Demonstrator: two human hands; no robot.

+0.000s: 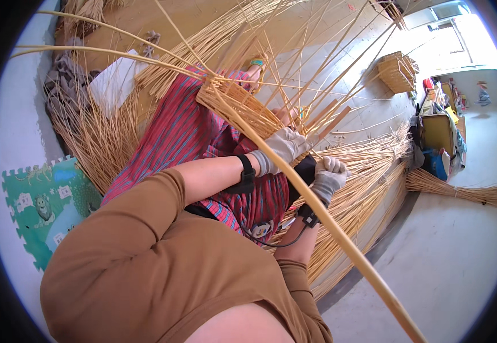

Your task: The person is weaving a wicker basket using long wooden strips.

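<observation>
A partly woven rattan basket (231, 102) lies across my lap over striped red fabric (157, 131), long loose rods fanning out from it. My left hand (280, 150), in a pale glove, grips the basket's right end beside two upright flat wooden strips (331, 117). My gloved right hand (329, 171) is closed just right of and below it; what it holds is hidden. A thick pale pole (340, 240) runs diagonally from the basket past both forearms toward the lower right. Black straps with a cable are on both wrists.
Bundles of loose rattan (363, 160) lie around me. A green foam mat (48, 206) is at the left wall. A finished wicker basket (396, 73) stands at the back right, near a cluttered cabinet (437, 137) and a bright window (460, 40).
</observation>
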